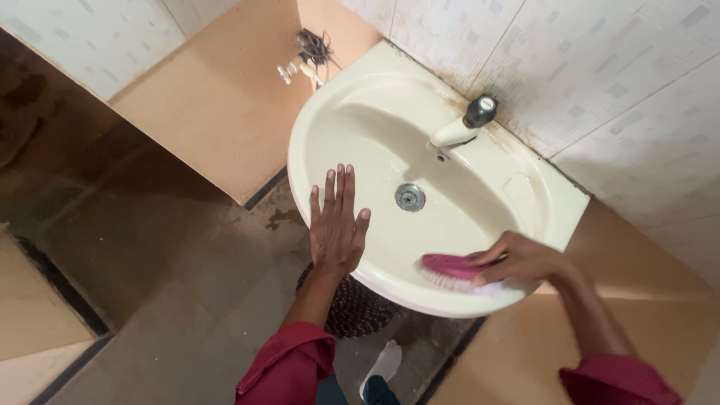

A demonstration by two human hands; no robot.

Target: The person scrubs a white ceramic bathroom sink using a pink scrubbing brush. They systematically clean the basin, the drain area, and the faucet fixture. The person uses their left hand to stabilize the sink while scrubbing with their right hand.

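A person leans over a cream sink (525,191) fixed to a tiled wall. The right hand (525,259) is wrapped around the back of a pink brush (448,268), pressing its pale bristles onto the near rim. The left hand (337,225) lies flat with fingers spread wide, holding nothing, on the sink's left rim. Beyond both hands sit the drain (410,197) and a tap (465,124). The brush looks light, with a stiff plastic back and springy bristles, likely slippery when wet; gripping across its back seems best.

Brush (450,271) handle under right grip (525,259)
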